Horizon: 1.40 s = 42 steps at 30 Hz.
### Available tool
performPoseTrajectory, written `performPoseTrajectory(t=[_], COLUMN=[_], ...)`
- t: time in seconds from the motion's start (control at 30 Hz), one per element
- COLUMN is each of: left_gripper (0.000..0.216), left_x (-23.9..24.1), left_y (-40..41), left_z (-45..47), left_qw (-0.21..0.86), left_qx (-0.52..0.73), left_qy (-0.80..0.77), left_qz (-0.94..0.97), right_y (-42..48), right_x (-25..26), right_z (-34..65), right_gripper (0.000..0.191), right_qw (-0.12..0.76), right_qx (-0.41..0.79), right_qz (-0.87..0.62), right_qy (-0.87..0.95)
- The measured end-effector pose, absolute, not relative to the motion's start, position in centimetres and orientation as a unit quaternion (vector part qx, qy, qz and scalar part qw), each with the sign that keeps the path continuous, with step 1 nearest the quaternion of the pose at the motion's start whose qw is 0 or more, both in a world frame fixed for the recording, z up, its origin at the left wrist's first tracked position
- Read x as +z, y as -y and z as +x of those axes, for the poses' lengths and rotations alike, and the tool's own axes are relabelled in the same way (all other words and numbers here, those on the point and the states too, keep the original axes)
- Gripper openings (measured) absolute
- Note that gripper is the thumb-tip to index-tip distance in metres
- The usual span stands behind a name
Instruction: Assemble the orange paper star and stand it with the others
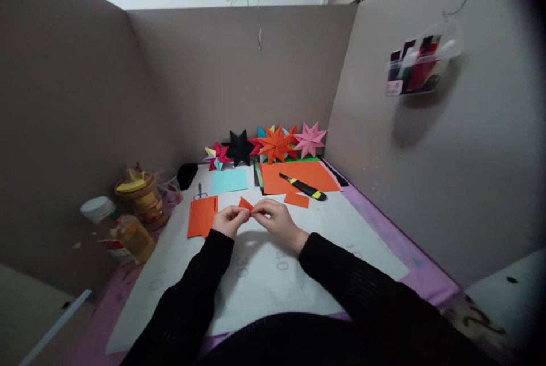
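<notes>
My left hand (229, 220) and my right hand (276, 219) meet over the white mat (264, 275), both pinched on a small folded orange paper piece (245, 204) held between their fingertips. An orange paper sheet (202, 216) lies just left of my left hand. A small orange scrap (297, 200) lies beyond my right hand. A larger orange sheet (298, 176) lies further back with a black and yellow utility knife (303, 186) on it.
Several folded paper stars (273, 145) in black, orange, pink and red stand along the back wall. A light blue sheet (229, 180) and small scissors (199, 191) lie behind the left orange sheet. Jars and a bottle (123, 223) stand at the left. Cardboard walls enclose three sides.
</notes>
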<state>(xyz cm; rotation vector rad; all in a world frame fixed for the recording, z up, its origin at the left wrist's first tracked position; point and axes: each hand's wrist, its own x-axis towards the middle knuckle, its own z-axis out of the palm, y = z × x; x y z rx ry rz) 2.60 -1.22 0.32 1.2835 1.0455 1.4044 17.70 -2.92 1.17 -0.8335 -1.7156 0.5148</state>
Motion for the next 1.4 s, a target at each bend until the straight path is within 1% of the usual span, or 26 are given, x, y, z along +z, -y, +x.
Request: performPoseTrajectory(t=[0.13, 0.37, 0.63, 0.83, 0.93, 1.03, 1.13, 1.33, 1.4], left_gripper=[0.022, 0.025, 0.026, 0.025, 0.024, 0.024, 0.024, 0.023, 0.026], left_x=[-0.3, 0.2, 0.3, 0.4, 0.8, 0.9, 0.6, 0.3, 0.3], left_y=[0.9, 1.3, 1.5, 1.4, 1.5, 1.6, 1.5, 1.4, 1.5], left_z=[2.8, 3.0, 3.2, 3.1, 3.0, 2.9, 2.9, 3.1, 3.2], left_qw=[0.486, 0.478, 0.468, 0.412, 0.373, 0.357, 0.364, 0.392, 0.387], left_qx=[0.59, 0.603, 0.611, 0.612, 0.604, 0.602, 0.609, 0.605, 0.608], left_qy=[-0.413, -0.42, -0.424, -0.439, -0.457, -0.468, -0.463, -0.432, -0.412], left_qz=[0.495, 0.482, 0.478, 0.513, 0.536, 0.54, 0.53, 0.542, 0.557], right_y=[2.8, 2.9, 2.8, 3.0, 3.1, 3.1, 3.1, 2.8, 2.7], right_x=[0.8, 0.2, 0.1, 0.5, 0.8, 0.9, 0.8, 0.8, 0.9], right_z=[17.6, 17.0, 16.7, 16.6, 16.7, 16.8, 16.9, 17.3, 17.5], right_gripper=[0.008, 0.01, 0.014, 0.013, 0.012, 0.01, 0.01, 0.009, 0.009], right_qw=[0.554, 0.58, 0.598, 0.601, 0.601, 0.602, 0.604, 0.587, 0.581], right_qx=[0.234, 0.338, 0.367, 0.388, 0.417, 0.445, 0.431, 0.362, 0.347], right_qz=[-0.382, -0.39, -0.4, -0.389, -0.376, -0.352, -0.344, -0.387, -0.401], right_qy=[0.701, 0.63, 0.59, 0.581, 0.569, 0.562, 0.576, 0.612, 0.618])
